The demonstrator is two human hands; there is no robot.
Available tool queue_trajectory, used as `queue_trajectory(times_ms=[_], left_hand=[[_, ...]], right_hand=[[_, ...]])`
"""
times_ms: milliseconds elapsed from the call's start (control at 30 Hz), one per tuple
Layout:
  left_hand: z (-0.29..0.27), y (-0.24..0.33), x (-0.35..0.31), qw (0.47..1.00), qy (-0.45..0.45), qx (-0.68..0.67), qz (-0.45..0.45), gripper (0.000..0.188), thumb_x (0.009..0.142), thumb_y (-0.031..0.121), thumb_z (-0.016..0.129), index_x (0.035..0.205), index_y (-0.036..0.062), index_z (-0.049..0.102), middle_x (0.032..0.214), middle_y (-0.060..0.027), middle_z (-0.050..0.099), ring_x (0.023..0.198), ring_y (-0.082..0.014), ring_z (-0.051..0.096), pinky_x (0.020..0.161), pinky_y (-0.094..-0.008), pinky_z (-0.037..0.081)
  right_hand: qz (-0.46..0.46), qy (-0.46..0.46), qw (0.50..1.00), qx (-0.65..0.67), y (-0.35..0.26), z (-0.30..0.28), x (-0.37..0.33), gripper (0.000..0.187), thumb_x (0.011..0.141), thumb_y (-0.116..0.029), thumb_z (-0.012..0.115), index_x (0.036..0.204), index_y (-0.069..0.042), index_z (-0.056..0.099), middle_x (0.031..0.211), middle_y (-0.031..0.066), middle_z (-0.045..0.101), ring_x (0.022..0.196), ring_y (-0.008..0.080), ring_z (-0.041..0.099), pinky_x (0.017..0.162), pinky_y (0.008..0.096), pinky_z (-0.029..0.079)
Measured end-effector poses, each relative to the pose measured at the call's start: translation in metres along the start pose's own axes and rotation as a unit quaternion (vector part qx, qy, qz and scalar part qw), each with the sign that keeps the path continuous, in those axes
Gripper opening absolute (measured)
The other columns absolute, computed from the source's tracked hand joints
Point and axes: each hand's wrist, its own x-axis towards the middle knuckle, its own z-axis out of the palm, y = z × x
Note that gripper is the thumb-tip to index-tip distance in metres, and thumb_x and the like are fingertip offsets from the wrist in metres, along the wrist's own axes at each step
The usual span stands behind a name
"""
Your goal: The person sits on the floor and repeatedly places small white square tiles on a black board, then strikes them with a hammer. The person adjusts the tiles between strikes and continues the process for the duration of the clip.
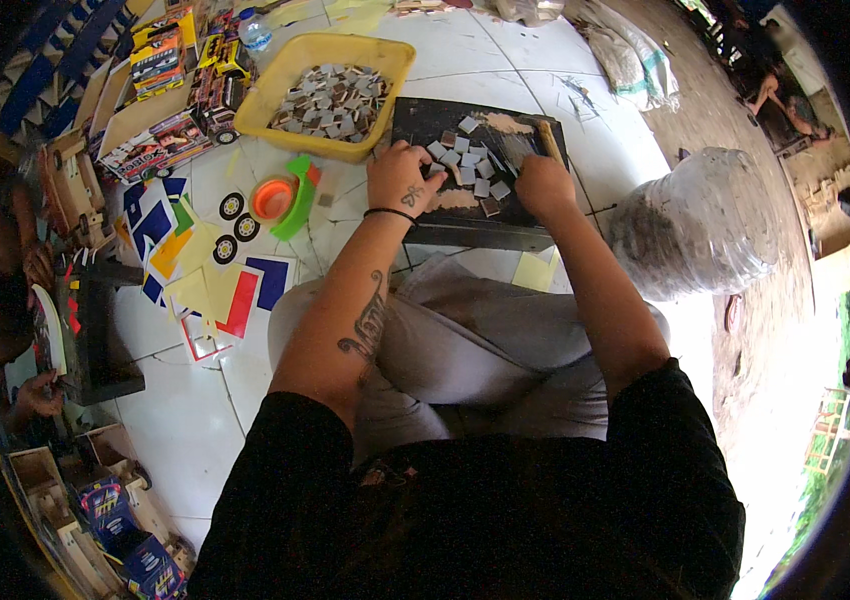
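work in hand: small grey and brown square wooden tiles (467, 160) are lying spread on a dark flat work board (425, 118) resting on the white tiled floor (185, 420), just ahead of the person's folded knees.
left hand: left hand (403, 178) is pressing down on the near left part of the board, fingers (425, 172) curled together over a tile or two; what exactly they are pinching is hidden.
right hand: right hand (543, 185) is closing around a thin wooden stick-like tool (549, 140), fingers wrapped tight, tip pointing away over the board.
progress: judging by the piles, only a small share is being worked; most tiles are waiting in the yellow plastic tub (290, 75).
count on board: roughly a dozen loose tiles, too small to count exactly.
count in tub: many dozens, heaped, not countable.
count of tubs: one.
count of tools: one stick.
nearby: three black-and-white round wheel discs (233, 222), one orange round dish (272, 198), one green curved plastic piece (297, 195), a fan of coloured paper cut-outs (207, 275), one clear plastic sack (700, 220).
other person: another person's hand (40, 395) is showing at the left edge.
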Motion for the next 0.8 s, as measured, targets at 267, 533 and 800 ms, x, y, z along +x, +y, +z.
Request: queue_trajectory(times_ms=[267, 533, 800], left_hand=[[0.009, -0.010, 0.002, 0.990, 0.037, -0.133, 0.004, 0.025, 0.072, 0.009, 0.068, 0.096, 0.0050, 0.060, 0.078, -0.0125, 0.063, 0.073, -0.0265, 0.062, 0.068, -0.0344, 0.049], [-0.019, -0.065, 0.018, 0.966, 0.248, -0.058, -0.049, 0.010, 0.074, 0.016, 0.066, 0.082, 0.0083, 0.065, 0.081, -0.0101, 0.064, 0.076, -0.0276, 0.062, 0.078, -0.0380, 0.047], [-0.003, -0.071, 0.017, 0.971, 0.230, 0.031, -0.061, 0.008, 0.076, 0.016, 0.062, 0.078, 0.0085, 0.064, 0.082, -0.0070, 0.063, 0.082, -0.0271, 0.059, 0.104, -0.0519, 0.024]], right_hand=[[-0.044, -0.011, 0.997, -0.060, 0.004, 0.005, 0.014, 0.017, 0.075, -0.016, 0.056, 0.082, -0.003, 0.065, 0.088, 0.0198, 0.065, 0.084, 0.0318, 0.064, 0.075, 0.0415, 0.052], [-0.007, 0.070, 0.991, 0.117, 0.015, -0.019, -0.006, 0.016, 0.073, -0.015, 0.060, 0.079, -0.001, 0.062, 0.078, 0.0179, 0.065, 0.071, 0.0296, 0.064, 0.065, 0.0390, 0.050], [0.001, 0.076, 0.797, 0.600, 0.031, -0.012, -0.049, 0.010, 0.075, -0.004, 0.061, 0.083, 0.001, 0.061, 0.076, 0.0053, 0.063, 0.066, 0.0133, 0.057, 0.064, 0.0279, 0.047]])
